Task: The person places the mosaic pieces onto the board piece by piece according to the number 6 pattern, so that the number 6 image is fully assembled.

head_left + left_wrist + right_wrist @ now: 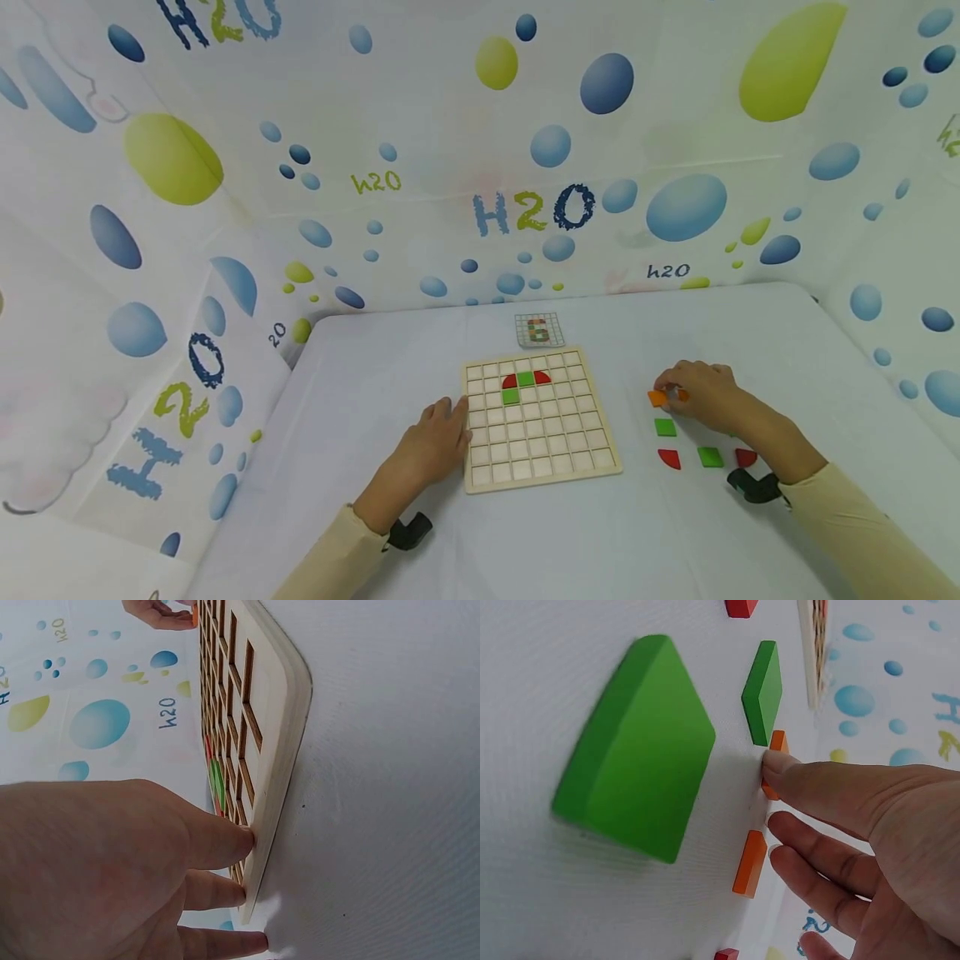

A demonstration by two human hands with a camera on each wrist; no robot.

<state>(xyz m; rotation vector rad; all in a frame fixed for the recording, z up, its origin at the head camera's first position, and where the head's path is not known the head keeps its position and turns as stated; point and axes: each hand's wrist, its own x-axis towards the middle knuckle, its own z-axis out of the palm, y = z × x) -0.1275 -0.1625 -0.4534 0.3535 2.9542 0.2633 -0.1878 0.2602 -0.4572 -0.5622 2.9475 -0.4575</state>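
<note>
My right hand (701,393) pinches an orange square tile (657,398) at the tabletop, thumb on its near side; its index fingertip is hidden in the right wrist view. A second orange tile (750,864) lies under the curled fingers. At the left edge of a wooden grid board (480,476), my left hand (433,442) rests with extended fingers touching the frame. Set in the board's upper cells are a green tile (526,378), two red quarter-round tiles, one of them the left red tile (510,382), and another green tile (511,397).
Behind the board lies a pattern card (538,330) with a coloured figure on a grid. Loose on the right are a green tile (665,427), a red quarter-round tile (670,459), another green tile (710,457) and a red piece (746,457) near my right wrist.
</note>
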